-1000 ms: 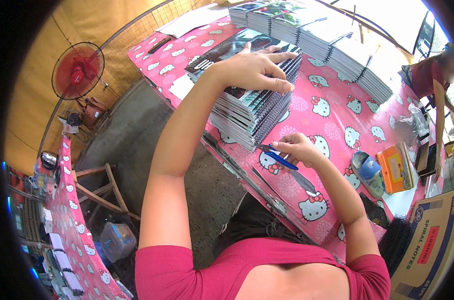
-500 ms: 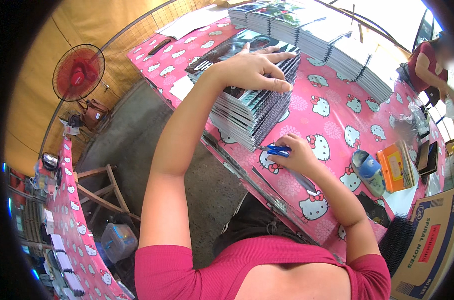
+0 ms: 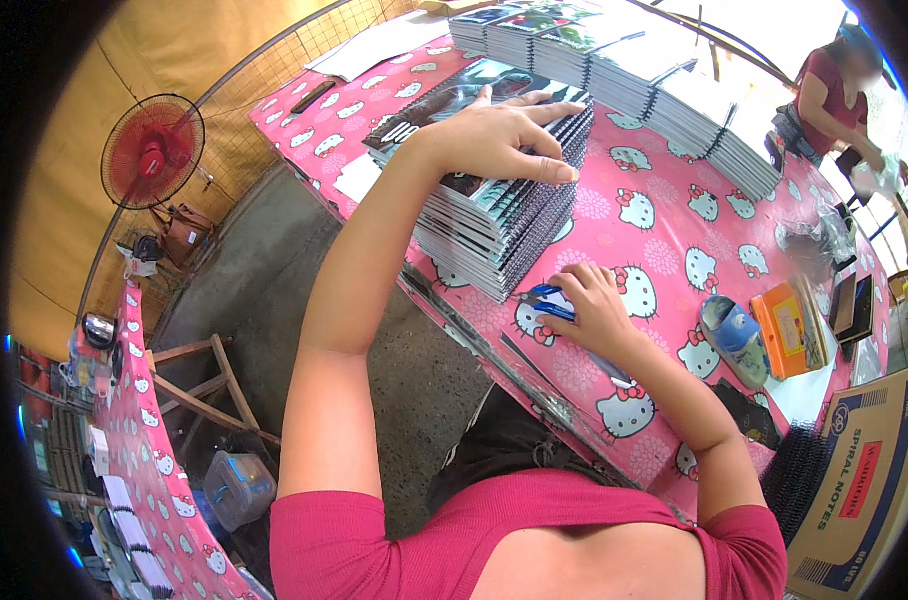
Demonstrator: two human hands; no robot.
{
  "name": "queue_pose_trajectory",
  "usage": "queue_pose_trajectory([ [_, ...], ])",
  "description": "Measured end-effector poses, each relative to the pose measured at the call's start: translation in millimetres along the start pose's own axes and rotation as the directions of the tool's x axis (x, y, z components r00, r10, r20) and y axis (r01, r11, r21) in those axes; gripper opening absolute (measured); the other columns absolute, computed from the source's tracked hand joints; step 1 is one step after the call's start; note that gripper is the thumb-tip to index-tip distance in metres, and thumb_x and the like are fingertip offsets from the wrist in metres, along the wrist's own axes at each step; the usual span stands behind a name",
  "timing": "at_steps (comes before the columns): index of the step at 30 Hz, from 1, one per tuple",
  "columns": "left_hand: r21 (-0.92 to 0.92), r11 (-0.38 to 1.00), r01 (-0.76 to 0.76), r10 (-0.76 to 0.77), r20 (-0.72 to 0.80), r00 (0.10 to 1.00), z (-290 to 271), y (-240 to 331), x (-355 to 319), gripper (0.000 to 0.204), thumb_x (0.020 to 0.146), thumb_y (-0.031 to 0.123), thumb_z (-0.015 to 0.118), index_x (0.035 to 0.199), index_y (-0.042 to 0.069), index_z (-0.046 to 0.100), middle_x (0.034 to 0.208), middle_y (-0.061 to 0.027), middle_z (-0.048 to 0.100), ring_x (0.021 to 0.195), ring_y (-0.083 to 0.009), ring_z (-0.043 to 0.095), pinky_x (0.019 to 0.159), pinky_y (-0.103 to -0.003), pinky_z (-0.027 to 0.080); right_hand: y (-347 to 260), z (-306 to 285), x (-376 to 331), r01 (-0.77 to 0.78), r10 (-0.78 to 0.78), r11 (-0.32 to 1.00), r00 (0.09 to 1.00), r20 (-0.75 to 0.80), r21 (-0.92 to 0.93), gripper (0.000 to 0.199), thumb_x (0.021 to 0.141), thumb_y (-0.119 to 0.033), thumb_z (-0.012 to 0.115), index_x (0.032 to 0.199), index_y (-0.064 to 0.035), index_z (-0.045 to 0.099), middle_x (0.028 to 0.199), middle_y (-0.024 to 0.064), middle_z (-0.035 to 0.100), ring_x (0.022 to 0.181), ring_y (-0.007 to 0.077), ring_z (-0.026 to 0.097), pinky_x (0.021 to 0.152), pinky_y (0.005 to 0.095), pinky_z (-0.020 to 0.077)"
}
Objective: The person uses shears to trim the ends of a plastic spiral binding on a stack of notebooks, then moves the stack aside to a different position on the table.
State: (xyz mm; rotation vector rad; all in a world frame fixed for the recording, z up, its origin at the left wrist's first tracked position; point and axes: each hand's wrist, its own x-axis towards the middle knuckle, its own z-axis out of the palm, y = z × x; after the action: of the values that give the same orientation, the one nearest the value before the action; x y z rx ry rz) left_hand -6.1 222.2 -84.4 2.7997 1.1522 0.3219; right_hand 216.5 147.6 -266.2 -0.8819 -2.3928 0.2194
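A tall stack of spiral-bound notebooks [image 3: 464, 232] stands near the edge of the pink table, its coils facing right. My left hand [image 3: 502, 140] lies across the dark top cover, fingers spread, thumb over the coil side. Just right of the stack's lowest corner, my right hand [image 3: 596, 308] holds a small pair of blue-handled pliers [image 3: 554, 308]. The pliers' handles are parted, and their metal tip points at the bottom coils; whether it touches them I cannot tell. Under my right wrist, part of a shiny flat thing [image 3: 610, 370] shows.
More spiral notebooks [image 3: 664, 105] are stacked in a row along the far side. At right are a blue slipper [image 3: 734, 340], an orange box [image 3: 779, 332], black coils [image 3: 796, 478] and a cardboard carton [image 3: 859, 490]. Another person [image 3: 824, 110] stands far right. A red fan [image 3: 152, 155] is at left.
The pliers' handles have spread wider in my right hand, whose fingers have lifted slightly. My left hand stays on the stack. The other person has shifted up and left in the view.
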Motion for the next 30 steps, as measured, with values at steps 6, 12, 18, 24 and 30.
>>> queue_pose_trajectory([
  [6, 0.007, 1.0, -0.007, 0.007, -0.004, 1.0, -1, -3, -1, 0.043, 0.085, 0.058, 0.055, 0.091, 0.02, 0.073, 0.152, -0.0023, 0.029, 0.143, -0.0319, 0.015, 0.103, -0.073, 0.003, 1, -16, 23, -0.394, 0.252, 0.859, 0.881, 0.401, 0.326, 0.04, 0.074, -0.036, 0.075, 0.092, -0.0014, 0.065, 0.082, 0.011, 0.064, 0.077, 0.026, 0.063, 0.069, 0.0399, 0.0496],
  [12, -0.001, 1.0, -0.008, 0.008, -0.011, 1.0, 0, -2, -1, 0.043, 0.083, 0.06, 0.056, 0.092, 0.021, 0.073, 0.152, -0.0016, 0.031, 0.143, -0.0318, 0.016, 0.102, -0.073, 0.003, 2, -36, 42, -0.922, 0.365, 0.18, 0.385, 0.848, 0.342, 0.044, 0.078, -0.039, 0.073, 0.089, 0.0033, 0.066, 0.076, 0.0137, 0.068, 0.07, 0.0221, 0.067, 0.063, 0.0347, 0.0526],
  [18, 0.008, 1.0, -0.009, 0.009, -0.009, 1.0, 2, -3, -2, 0.044, 0.082, 0.061, 0.057, 0.092, 0.021, 0.074, 0.151, -0.0016, 0.031, 0.143, -0.0318, 0.016, 0.102, -0.074, 0.004, -5, -15, 6, -0.153, 0.132, 0.984, 0.968, 0.212, 0.087, 0.048, 0.073, -0.037, 0.072, 0.107, -0.0077, 0.058, 0.1, 0.0119, 0.059, 0.094, 0.029, 0.057, 0.083, 0.0432, 0.0423],
  [24, 0.022, 1.0, -0.018, 0.019, -0.024, 1.0, 2, -2, 0, 0.044, 0.082, 0.061, 0.057, 0.091, 0.022, 0.074, 0.151, -0.0014, 0.032, 0.143, -0.032, 0.017, 0.102, -0.074, 0.004, 4, 5, -2, 0.074, -0.076, 0.995, 0.997, -0.024, -0.061, 0.044, 0.071, -0.033, 0.073, 0.105, -0.0086, 0.058, 0.102, 0.0105, 0.054, 0.098, 0.0287, 0.052, 0.09, 0.0436, 0.0369],
  [30, 0.014, 1.0, -0.018, 0.018, -0.018, 1.0, 1, -3, 1, 0.043, 0.082, 0.061, 0.057, 0.091, 0.022, 0.074, 0.151, -0.0023, 0.031, 0.143, -0.0321, 0.017, 0.102, -0.073, 0.004, 4, 9, 4, 0.008, -0.01, 0.996, 1.0, 0.023, 0.086, 0.037, 0.069, -0.032, 0.074, 0.094, -0.0063, 0.062, 0.093, 0.011, 0.056, 0.088, 0.0294, 0.055, 0.079, 0.0416, 0.0445],
])
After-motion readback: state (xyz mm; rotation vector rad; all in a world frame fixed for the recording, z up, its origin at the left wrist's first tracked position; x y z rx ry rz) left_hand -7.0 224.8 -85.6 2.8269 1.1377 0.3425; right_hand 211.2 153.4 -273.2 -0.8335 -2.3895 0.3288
